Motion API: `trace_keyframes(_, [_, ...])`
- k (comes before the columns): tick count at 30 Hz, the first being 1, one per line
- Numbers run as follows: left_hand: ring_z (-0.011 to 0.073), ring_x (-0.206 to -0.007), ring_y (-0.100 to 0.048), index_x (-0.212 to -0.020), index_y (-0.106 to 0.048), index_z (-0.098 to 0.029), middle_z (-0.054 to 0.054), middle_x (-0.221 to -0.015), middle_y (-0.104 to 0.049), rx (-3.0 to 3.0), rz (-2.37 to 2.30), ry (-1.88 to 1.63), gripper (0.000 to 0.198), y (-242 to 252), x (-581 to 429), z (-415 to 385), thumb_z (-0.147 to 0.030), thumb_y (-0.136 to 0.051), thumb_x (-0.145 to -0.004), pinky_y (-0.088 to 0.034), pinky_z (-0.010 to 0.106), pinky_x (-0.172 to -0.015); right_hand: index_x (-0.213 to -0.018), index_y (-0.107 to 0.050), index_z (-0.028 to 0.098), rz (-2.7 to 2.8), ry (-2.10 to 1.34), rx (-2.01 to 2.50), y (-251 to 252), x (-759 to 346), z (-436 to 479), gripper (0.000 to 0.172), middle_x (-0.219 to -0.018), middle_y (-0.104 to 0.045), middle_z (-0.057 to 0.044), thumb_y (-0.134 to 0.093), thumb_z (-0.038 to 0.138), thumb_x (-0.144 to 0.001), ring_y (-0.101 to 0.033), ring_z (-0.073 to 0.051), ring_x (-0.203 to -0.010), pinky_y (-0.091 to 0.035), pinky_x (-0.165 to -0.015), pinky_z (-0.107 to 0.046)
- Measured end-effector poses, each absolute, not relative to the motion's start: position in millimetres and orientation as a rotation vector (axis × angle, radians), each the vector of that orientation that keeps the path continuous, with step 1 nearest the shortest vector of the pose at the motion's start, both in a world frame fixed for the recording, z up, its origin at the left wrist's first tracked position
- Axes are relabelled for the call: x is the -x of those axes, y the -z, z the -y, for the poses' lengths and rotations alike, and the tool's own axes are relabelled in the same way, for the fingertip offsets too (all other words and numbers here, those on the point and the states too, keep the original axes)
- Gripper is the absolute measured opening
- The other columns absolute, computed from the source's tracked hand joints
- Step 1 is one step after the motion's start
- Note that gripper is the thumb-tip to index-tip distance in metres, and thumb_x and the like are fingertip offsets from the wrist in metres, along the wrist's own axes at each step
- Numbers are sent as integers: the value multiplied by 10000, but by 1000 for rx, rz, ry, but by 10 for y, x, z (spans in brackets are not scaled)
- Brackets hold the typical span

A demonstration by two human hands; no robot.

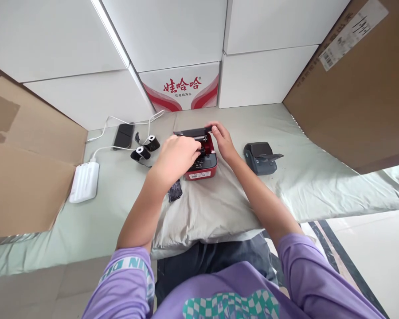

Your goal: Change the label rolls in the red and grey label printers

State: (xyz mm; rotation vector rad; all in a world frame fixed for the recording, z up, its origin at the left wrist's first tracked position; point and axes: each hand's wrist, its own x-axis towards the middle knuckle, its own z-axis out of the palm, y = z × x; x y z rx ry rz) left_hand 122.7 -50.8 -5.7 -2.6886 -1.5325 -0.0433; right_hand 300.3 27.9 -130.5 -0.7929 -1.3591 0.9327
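Observation:
A red and black label printer (201, 173) sits on the cloth-covered surface with its dark lid (193, 132) raised. Reaching in from the left, my left hand (177, 155) has its fingers curled over the open compartment; a small dark thing shows at the fingertips, too hidden to name. My right hand (222, 139) grips the right end of the lid, thumb in front. Beneath my left forearm, a crumpled dark strip (175, 191) lies beside the printer. Two black-and-white rolls (141, 153) with loose dark tails stand left of my left hand.
A dark grey portable printer (261, 158) with a strip sticking out stands at right. Further left are a black phone (124, 135) and a white power bank (84, 182) with white cables. Cardboard boxes (362, 97) flank both sides; white cartons (182, 86) line the back.

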Motion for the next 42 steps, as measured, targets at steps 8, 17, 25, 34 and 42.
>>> trace_keyframes(8, [273,-1082,-688,-982,-782,-238,79,-1070,-767,2838,1398,187,284,95,-1173,429,-277,-505,-1030,-460,403,-942,-1037,-709,280,1350,-970,804,1499,-2964,42,236,-1505,-589,-42,-671,448,-877,-427,-278,-1525,-255,-1330,-471])
trace_keyframes(17, [185,-820,-671,-994,-751,-248,14,-956,-789,3101,1741,584,312,160,-997,198,-444,-511,-1023,-479,317,-753,-1453,-524,305,1143,-1244,773,1630,-2884,-1,704,-1628,-515,-7,-642,544,-801,-404,-266,-1570,-281,-1346,-451])
trace_keyframes(25, [121,-881,-567,-1131,-678,-194,-8,-981,-691,2833,2062,385,262,280,-564,-57,-418,-574,-1042,-425,263,-766,-1251,-597,322,1046,-1314,704,1628,-2930,14,480,-1459,-648,-21,-640,584,-851,-585,-267,-1402,-430,-1240,-473])
trace_keyframes(34, [209,-820,-645,-954,-748,-286,3,-954,-717,2849,1727,90,157,124,-954,390,-428,-737,-888,-386,331,-648,-1233,-599,300,1063,-1284,734,1635,-2937,-10,497,-1456,-650,-36,-705,493,-787,-556,-247,-1422,-421,-1238,-429])
trace_keyframes(42, [265,-1019,-686,-981,-756,-226,79,-1147,-716,2882,1423,110,269,242,-1036,359,-255,-490,-1003,-484,386,-859,-1299,-566,298,1107,-1257,765,1630,-2953,-9,596,-1543,-608,-28,-659,371,-714,-489,-268,-1507,-376,-1293,-462])
